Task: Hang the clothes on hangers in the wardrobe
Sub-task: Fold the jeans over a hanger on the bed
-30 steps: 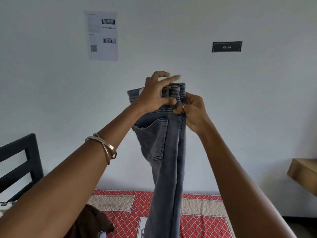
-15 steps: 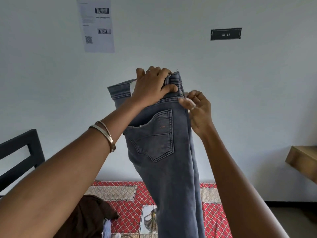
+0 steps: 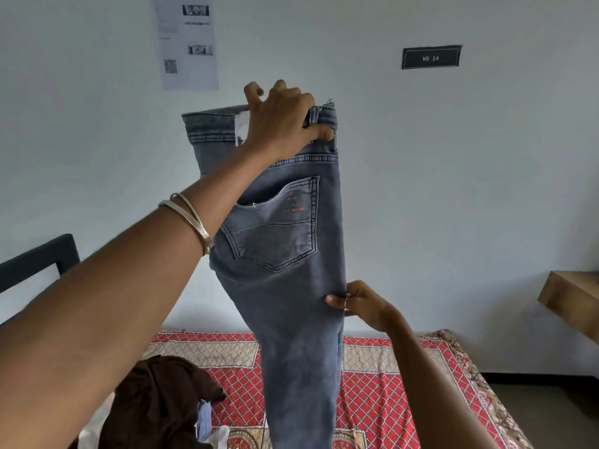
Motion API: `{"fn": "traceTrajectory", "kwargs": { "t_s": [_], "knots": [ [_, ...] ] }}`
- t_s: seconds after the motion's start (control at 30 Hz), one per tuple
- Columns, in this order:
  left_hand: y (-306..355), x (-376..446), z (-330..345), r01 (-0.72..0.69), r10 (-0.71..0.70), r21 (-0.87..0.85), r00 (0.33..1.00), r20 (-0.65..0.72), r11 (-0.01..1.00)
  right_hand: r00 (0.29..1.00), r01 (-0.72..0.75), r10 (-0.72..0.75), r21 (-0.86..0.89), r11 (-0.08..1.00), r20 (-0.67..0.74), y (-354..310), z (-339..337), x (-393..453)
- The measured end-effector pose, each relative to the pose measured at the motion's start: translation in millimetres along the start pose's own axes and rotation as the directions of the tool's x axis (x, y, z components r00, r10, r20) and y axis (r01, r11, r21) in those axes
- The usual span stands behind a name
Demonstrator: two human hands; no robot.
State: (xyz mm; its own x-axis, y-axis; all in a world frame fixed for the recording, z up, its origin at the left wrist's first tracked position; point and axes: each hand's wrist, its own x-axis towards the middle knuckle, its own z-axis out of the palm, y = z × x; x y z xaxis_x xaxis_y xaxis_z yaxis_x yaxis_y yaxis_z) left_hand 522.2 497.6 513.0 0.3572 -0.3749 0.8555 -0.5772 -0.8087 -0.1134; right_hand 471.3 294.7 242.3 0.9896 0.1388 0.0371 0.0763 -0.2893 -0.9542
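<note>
Jeans point(image 3: 285, 286) held up over bed point(image 3: 405, 377), folded lengthwise. Left hand point(image 3: 282, 121) fingers clamped on waistband; right hand point(image 3: 359, 303) pinches the right edge lower down. Risk: weak pinch lets the fold open, legs misalign. No hanger or wardrobe visible.

Bedroom: bed with red patterned bedspread point(image 3: 382, 384), dark headboard point(image 3: 39, 260), plain white wall point(image 3: 453, 189).

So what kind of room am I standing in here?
Most likely a bedroom: a bed with a red patterned bedspread, a dark headboard at its left end, and clothes piled on it. No wardrobe in view.
</note>
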Motion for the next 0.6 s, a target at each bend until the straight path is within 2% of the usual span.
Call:
{"fn": "traceTrajectory", "kwargs": {
  "t_s": [0.07, 0.13, 0.23, 0.33, 0.4, 0.5, 0.53, 0.6],
  "knots": [
    [-6, 0, -2, 0.053, -0.053, 0.004, 0.999, -0.001, 0.999, 0.995, 0.017, -0.011, 0.061, 0.998, -0.094, 7, 0, -1],
    [-12, -3, -3, 0.117, -0.117, 0.011, 0.993, -0.001, 0.993, 0.964, 0.077, -0.061, 0.052, 0.996, -0.258, 12, -1, -1],
    [-23, -8, -1, 0.283, -0.283, -0.024, 0.959, -0.009, 0.959, 0.857, 0.123, -0.172, -0.131, 0.984, -0.487, 11, -10, 4],
    [-40, -18, 12, 0.497, -0.495, -0.104, 0.868, 0.044, 0.861, 0.750, 0.055, -0.267, -0.345, 0.937, -0.605, -1, -20, 6],
    [-49, -30, 24, 0.601, -0.596, -0.131, 0.799, 0.078, 0.788, 0.644, 0.007, -0.320, -0.413, 0.911, -0.695, -9, -25, 2],
    [-55, -62, 59, 0.742, -0.718, -0.215, 0.669, 0.191, 0.635, 0.480, -0.176, -0.352, -0.481, 0.859, -0.803, -4, -30, 1],
    [-59, -75, 73, 0.759, -0.731, -0.275, 0.647, 0.216, 0.590, 0.433, -0.217, -0.370, -0.493, 0.843, -0.822, -2, -30, -1],
    [-69, -94, 91, 0.725, -0.708, -0.440, 0.664, 0.242, 0.530, 0.330, -0.236, -0.465, -0.549, 0.802, -0.821, -2, -33, -2]
  ]
}}
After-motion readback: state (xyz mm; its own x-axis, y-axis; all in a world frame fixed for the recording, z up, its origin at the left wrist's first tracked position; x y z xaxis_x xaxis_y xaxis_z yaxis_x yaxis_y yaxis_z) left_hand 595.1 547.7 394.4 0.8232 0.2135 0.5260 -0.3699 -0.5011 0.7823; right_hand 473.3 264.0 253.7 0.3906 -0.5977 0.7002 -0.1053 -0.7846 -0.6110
